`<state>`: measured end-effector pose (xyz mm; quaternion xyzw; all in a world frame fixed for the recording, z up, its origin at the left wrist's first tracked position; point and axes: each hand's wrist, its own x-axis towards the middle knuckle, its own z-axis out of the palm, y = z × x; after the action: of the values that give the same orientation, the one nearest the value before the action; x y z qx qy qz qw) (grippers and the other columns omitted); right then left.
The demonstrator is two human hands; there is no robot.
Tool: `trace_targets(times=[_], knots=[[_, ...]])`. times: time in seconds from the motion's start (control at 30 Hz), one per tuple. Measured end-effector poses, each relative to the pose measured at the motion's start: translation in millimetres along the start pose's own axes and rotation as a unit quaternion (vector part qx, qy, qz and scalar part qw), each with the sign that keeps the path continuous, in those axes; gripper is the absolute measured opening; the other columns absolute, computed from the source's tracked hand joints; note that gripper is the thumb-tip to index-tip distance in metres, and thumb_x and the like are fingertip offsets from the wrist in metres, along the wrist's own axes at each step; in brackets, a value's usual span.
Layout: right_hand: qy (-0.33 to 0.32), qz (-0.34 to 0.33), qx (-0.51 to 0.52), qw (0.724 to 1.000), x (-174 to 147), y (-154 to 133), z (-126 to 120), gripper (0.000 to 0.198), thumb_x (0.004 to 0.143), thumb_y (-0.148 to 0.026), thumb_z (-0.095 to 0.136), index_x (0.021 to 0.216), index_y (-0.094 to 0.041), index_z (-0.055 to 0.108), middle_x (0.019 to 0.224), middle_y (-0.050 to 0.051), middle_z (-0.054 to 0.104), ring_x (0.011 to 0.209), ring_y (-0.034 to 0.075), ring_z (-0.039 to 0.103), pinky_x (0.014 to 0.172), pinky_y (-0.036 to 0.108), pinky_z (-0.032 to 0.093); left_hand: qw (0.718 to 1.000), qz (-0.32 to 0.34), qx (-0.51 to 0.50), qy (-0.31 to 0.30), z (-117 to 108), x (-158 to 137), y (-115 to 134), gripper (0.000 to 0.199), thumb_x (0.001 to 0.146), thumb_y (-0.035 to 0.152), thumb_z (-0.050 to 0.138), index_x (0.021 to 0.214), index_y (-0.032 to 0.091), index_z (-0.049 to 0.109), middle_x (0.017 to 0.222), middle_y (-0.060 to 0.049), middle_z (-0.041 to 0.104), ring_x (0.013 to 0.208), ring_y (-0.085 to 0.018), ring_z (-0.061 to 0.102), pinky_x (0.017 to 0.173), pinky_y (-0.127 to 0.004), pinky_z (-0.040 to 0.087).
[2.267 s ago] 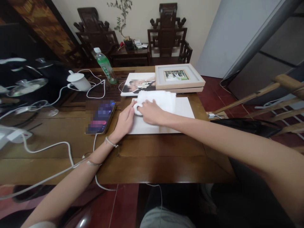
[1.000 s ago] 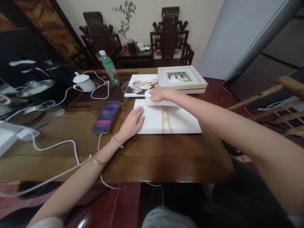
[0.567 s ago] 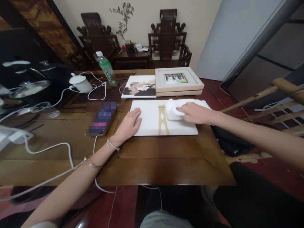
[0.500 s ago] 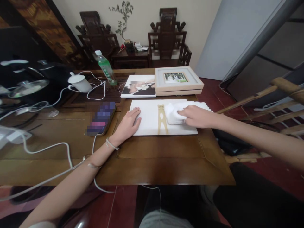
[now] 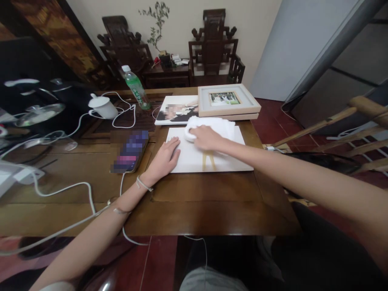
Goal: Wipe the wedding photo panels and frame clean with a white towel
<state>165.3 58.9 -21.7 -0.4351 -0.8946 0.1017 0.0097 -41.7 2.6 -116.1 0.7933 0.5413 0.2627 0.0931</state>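
Since half a second ago, the white cloth (image 5: 222,126) has shifted from the right part of the white panel (image 5: 235,159) to its far side, toward the middle and left, and the right hand (image 5: 204,137) has travelled with it. The cloth now lies across the panel's far edge and hides the upper end of the tan, two-legged piece (image 5: 208,161) on the panel, whose legs show below the hand. The right hand is closed, its fingers curled into the bunched near-left end of the cloth. The left hand (image 5: 166,155) has kept its place, open and palm down on the panel's left edge, fingers loosely extended and gripping nothing.

The panel lies flat near the right edge of the tabletop (image 5: 218,210), set back from the near edge. Beyond it, at the far right corner, are two stacked frames (image 5: 248,99), with a photo print (image 5: 178,111) just beside them on the left. Left of the left hand lies a phone (image 5: 130,153) with a white cable (image 5: 75,182) nearby. Farther back, toward the far edge, stand a green bottle (image 5: 136,89) and a lidded white cup (image 5: 103,107).
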Motion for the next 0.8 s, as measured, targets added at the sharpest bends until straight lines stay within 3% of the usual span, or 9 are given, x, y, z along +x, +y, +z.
trace_targets(times=[0.13,0.23,0.4,0.5,0.7,0.8], knots=[[-0.016,-0.067,-0.056,0.996,-19.7,-31.3,20.2,0.053,0.086,-0.001,0.042,0.134,-0.014,0.063,0.156,0.02,0.05,0.146,0.039,0.039,0.113,0.074,0.028,1.0,-0.008,-0.011,0.004,1.0,0.5,-2.0,0.05,0.102,0.028,0.034,0.144,0.011,0.054,0.154,-0.02,0.053,0.148,-0.031,0.046,0.124,-0.058,0.032],[-0.07,-0.101,-0.054,0.991,-56.7,-47.3,24.0,0.054,0.086,-0.002,0.043,0.135,-0.013,0.063,0.163,0.02,0.04,0.151,0.041,0.031,0.114,0.076,0.026,1.0,-0.004,0.0,-0.015,0.2,1.0,-2.0,0.051,0.101,0.027,0.035,0.145,0.01,0.053,0.157,-0.02,0.049,0.149,-0.031,0.043,0.125,-0.058,0.031],[-0.104,-0.18,-0.037,0.978,-100.3,-56.0,23.4,0.051,0.084,-0.004,0.046,0.129,-0.015,0.067,0.163,0.02,0.041,0.153,0.042,0.03,0.115,0.076,0.027,1.0,0.001,0.013,-0.022,0.3,1.4,-1.9,0.052,0.098,0.022,0.035,0.144,0.007,0.053,0.157,-0.02,0.048,0.15,-0.032,0.041,0.126,-0.058,0.029],[-0.099,-0.153,-0.024,0.983,-82.4,-40.1,17.9,0.056,0.082,0.0,0.043,0.131,-0.015,0.064,0.161,0.021,0.044,0.154,0.037,0.03,0.116,0.076,0.024,1.0,0.002,0.01,-0.018,1.1,1.8,-0.7,0.052,0.099,0.022,0.034,0.145,0.008,0.053,0.156,-0.021,0.049,0.149,-0.033,0.043,0.125,-0.059,0.03],[-0.041,-0.039,-0.019,0.998,-8.4,-6.3,7.9,0.057,0.087,0.0,0.038,0.139,-0.014,0.057,0.149,0.025,0.054,0.143,0.039,0.045,0.109,0.081,0.028,1.0,-0.005,-0.004,-0.011,0.2,1.5,2.8,0.05,0.101,0.026,0.035,0.144,0.013,0.055,0.155,-0.018,0.051,0.149,-0.033,0.043,0.125,-0.061,0.029],[-0.026,-0.027,-0.039,0.999,-2.9,-11.4,13.9,0.064,0.086,0.003,0.036,0.143,-0.017,0.055,0.165,0.019,0.037,0.154,0.041,0.027,0.108,0.086,0.023,1.0,-0.004,-0.006,-0.011,-0.5,0.8,2.6,0.05,0.101,0.026,0.035,0.145,0.014,0.055,0.156,-0.017,0.051,0.149,-0.032,0.043,0.125,-0.061,0.029]])
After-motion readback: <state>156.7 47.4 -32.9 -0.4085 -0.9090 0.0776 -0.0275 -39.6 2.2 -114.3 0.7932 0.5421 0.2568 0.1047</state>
